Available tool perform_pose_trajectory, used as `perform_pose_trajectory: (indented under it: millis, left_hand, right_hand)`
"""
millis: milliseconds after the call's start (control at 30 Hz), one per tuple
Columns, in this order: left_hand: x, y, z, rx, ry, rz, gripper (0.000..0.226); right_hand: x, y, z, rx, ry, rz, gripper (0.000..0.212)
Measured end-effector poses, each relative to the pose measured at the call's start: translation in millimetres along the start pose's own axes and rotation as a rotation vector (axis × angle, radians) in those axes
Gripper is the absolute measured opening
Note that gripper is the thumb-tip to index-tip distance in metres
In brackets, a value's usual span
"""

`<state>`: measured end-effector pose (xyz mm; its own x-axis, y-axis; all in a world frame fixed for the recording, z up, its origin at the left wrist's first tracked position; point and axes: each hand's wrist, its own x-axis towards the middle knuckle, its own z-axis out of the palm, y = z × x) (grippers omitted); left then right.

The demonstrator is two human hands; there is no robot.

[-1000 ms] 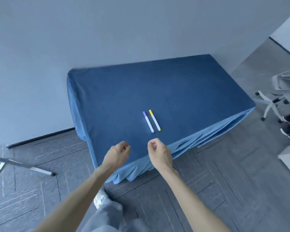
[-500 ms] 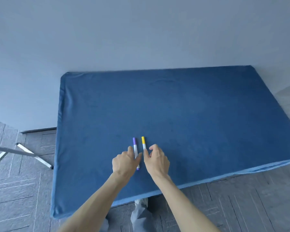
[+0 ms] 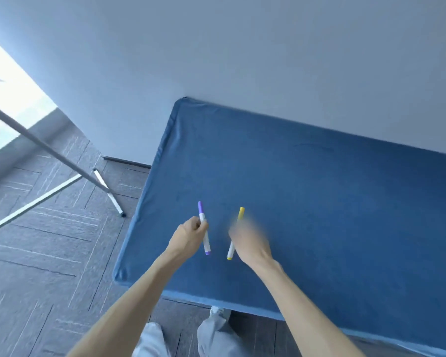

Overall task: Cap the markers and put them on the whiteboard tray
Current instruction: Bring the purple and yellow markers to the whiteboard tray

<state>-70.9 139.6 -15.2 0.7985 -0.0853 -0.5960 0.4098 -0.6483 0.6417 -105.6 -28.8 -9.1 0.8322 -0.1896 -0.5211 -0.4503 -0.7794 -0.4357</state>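
Observation:
Two thin white markers are held above the blue-covered table (image 3: 319,202). The purple marker (image 3: 203,225) has a purple cap at its far end and a purple tip end near me; my left hand (image 3: 189,237) is closed around its middle. The yellow marker (image 3: 236,234) has a yellow cap pointing away; my right hand (image 3: 247,240), blurred by motion, grips its middle. Both markers look capped. The two hands are side by side, a short gap apart, over the table's near left part. No whiteboard tray is in view.
A grey wall (image 3: 242,60) runs behind the table. Metal stand legs (image 3: 62,161) cross the grey carpet floor (image 3: 36,253) at the left. My trouser legs and a shoe (image 3: 216,313) show below the table's near edge.
The hands went from reaching for the markers lying on the table to each holding one lifted. The markers have moved apart. The view has swung to the left.

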Motion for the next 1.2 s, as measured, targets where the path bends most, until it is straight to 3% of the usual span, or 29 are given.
perform_pose_trajectory:
  millis: [233,467,933,1200]
  left_hand:
    - [-54.4,-95.7,-122.0,-0.252,0.271,-0.089,0.033]
    - [-136.6,-240.2,-250.8,-0.472,0.492,-0.209,0.033]
    - [-229.5,-439.6,-450.8,-0.667,0.737,-0.322,0.03]
    - [-227.9,-550.4,-566.0,-0.718,0.794,-0.447,0.031]
  right_hand:
    - [-28.4,-159.4,48.5,0.132,-0.376,-0.274,0.036]
    - [-87.5,-332.8,159.5,0.004,-0.596,-0.537,0.023]
    - [-178.4,-590.7,357.0,-0.502,-0.512,-0.977,0.026]
    - [-166.5,-757.8,469.5,-0.487,-0.402,-1.294,0.026]
